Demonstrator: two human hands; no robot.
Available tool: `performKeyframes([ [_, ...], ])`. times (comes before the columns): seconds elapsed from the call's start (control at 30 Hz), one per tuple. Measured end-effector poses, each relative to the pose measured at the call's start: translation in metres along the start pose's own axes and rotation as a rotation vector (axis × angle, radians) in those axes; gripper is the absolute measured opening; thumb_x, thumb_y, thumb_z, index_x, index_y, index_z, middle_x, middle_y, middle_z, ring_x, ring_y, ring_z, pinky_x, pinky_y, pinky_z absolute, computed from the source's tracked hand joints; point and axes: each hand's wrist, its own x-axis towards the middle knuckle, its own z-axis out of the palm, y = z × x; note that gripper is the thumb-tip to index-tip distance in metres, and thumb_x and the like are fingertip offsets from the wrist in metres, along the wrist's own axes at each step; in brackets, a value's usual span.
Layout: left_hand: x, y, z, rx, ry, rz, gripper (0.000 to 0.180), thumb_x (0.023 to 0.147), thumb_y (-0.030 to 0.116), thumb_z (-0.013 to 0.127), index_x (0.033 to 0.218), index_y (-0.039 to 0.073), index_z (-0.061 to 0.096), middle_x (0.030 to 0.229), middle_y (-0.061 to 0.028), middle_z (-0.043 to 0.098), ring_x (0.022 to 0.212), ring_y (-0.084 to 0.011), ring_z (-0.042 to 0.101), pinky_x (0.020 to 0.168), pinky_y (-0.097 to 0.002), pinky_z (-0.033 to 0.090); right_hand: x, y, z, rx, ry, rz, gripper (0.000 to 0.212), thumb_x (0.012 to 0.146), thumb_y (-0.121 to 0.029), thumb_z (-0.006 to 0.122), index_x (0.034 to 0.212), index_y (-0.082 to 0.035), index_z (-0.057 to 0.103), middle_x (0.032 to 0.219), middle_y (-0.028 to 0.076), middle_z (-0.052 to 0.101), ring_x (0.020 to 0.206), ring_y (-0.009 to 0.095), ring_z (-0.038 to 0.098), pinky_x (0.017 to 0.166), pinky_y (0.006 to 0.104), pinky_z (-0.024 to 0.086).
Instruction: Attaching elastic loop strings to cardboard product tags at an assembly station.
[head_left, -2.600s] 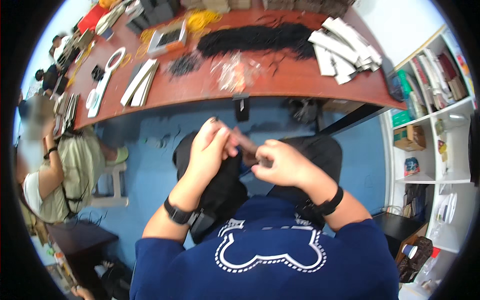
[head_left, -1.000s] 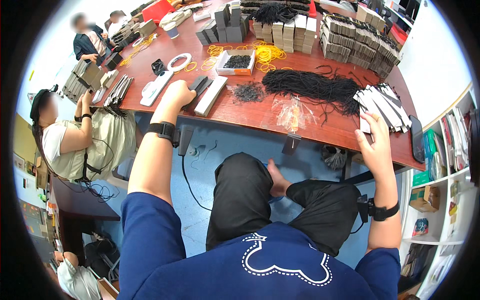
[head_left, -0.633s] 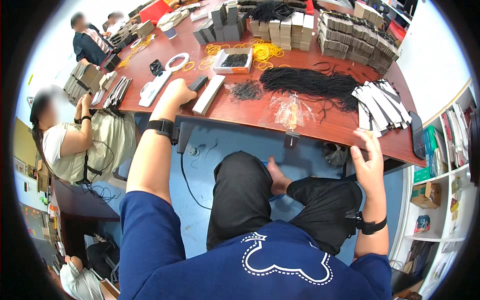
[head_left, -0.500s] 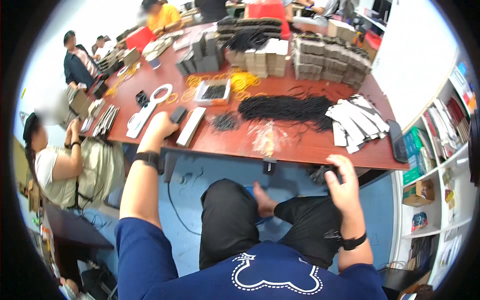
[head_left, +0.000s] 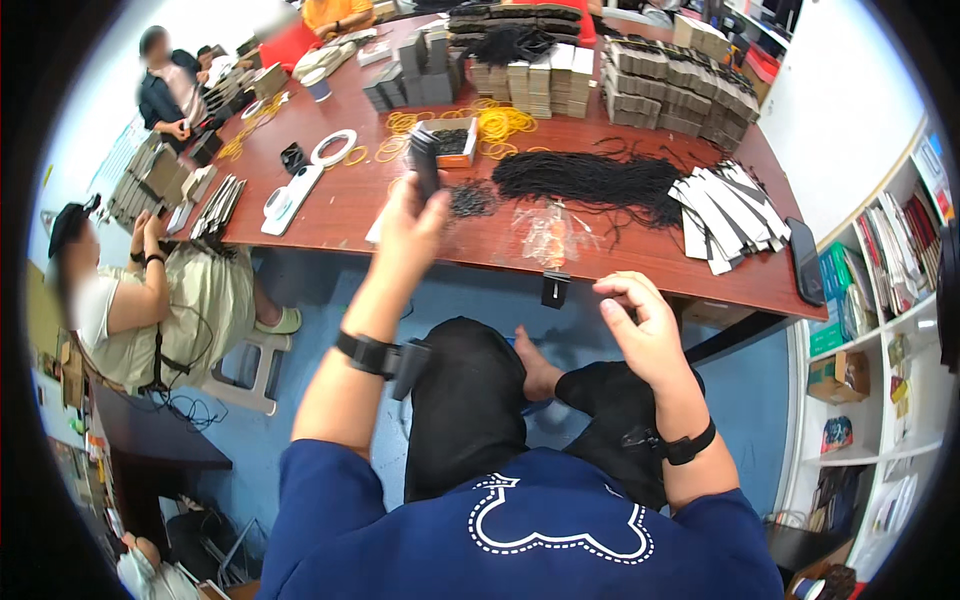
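My left hand (head_left: pixel 408 232) is closed around a small stack of black cards (head_left: pixel 425 165), raised over the table's front edge. Behind that stack sits a small open box (head_left: pixel 458 158) of black bits, partly hidden. A scatter of small dark pieces (head_left: pixel 470 200) lies just right of the hand. My right hand (head_left: pixel 645 325) is in the air before the table edge, fingers loosely curled and thumb apart, with nothing visible in it. A long bundle of black cords (head_left: pixel 590 185) lies on the table beyond it. Fanned white and black strips (head_left: pixel 728 215) are to its right.
A black phone (head_left: pixel 806 262) lies at the table's right edge. Yellow rubber bands (head_left: pixel 505 122), grey card stacks (head_left: pixel 680 95) and dark grey blocks (head_left: pixel 420 75) stand farther back. A white device (head_left: pixel 292 200) and a tape roll (head_left: pixel 334 148) lie at left. A person (head_left: pixel 130 320) sits at the left.
My left hand has lifted the black card stack off the table and moved right with it. My right hand has moved up and left, its fingers more curled. The view has shifted slightly.
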Motion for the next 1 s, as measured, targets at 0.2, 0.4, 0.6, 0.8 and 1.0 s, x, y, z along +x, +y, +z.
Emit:
performKeyframes([
  [0.2, -0.028, -0.036, 0.025, -0.159, 0.045, 0.043, 0.037, 0.084, 0.005, 0.059, 0.116, 0.000, 0.042, 0.097, -0.0038, 0.057, 0.082, -0.0075, 0.054, 0.072, -0.0218, 0.044, 0.024, -0.016, 0.043, -0.024, -0.169, -0.035, 0.019, 0.080, -0.010, 0.059, 0.097, -0.002, 0.059, 0.093, 0.008, 0.054, 0.087, 0.016, 0.055, 0.077, 0.0271, 0.044],
  [0.4, -0.030, -0.037, 0.023, -0.148, 0.055, 0.073, 0.044, 0.082, 0.005, 0.060, 0.121, -0.001, 0.040, 0.094, -0.0070, 0.060, 0.081, -0.0077, 0.056, 0.069, -0.0219, 0.046, 0.085, -0.015, 0.085, -0.134, -0.112, -0.231, 0.032, 0.080, -0.014, 0.060, 0.109, -0.001, 0.057, 0.091, 0.008, 0.055, 0.074, 0.018, 0.056, 0.068, 0.0287, 0.046],
  [0.6, -0.027, -0.036, 0.021, -0.052, -0.038, -0.018, 0.046, 0.082, 0.000, 0.058, 0.124, 0.000, 0.039, 0.112, -0.0096, 0.056, 0.101, -0.0155, 0.056, 0.087, -0.0294, 0.046, 0.116, -0.017, 0.110, -0.303, 0.019, -0.379, 0.028, 0.079, -0.016, 0.062, 0.101, 0.001, 0.062, 0.081, 0.014, 0.059, 0.073, 0.026, 0.058, 0.069, 0.0323, 0.047],
  [0.8, -0.029, -0.008, 0.019, 0.098, 0.027, -0.018, 0.029, 0.082, 0.005, 0.061, 0.110, 0.001, 0.054, 0.093, -0.0070, 0.063, 0.086, -0.0105, 0.060, 0.075, -0.0250, 0.048, 0.110, -0.024, 0.115, -0.309, 0.015, -0.292, 0.026, 0.078, -0.019, 0.063, 0.095, 0.001, 0.063, 0.079, 0.013, 0.060, 0.073, 0.027, 0.059, 0.068, 0.0344, 0.047],
  [1.0, -0.037, 0.004, 0.031, 0.132, 0.057, 0.079, 0.030, 0.079, 0.006, 0.063, 0.107, 0.003, 0.055, 0.085, -0.0063, 0.064, 0.076, -0.0088, 0.061, 0.066, -0.0258, 0.050, 0.100, -0.025, 0.114, -0.380, 0.117, -0.320, 0.023, 0.076, -0.021, 0.062, 0.088, -0.002, 0.063, 0.076, 0.011, 0.059, 0.068, 0.027, 0.059, 0.061, 0.0355, 0.047],
])
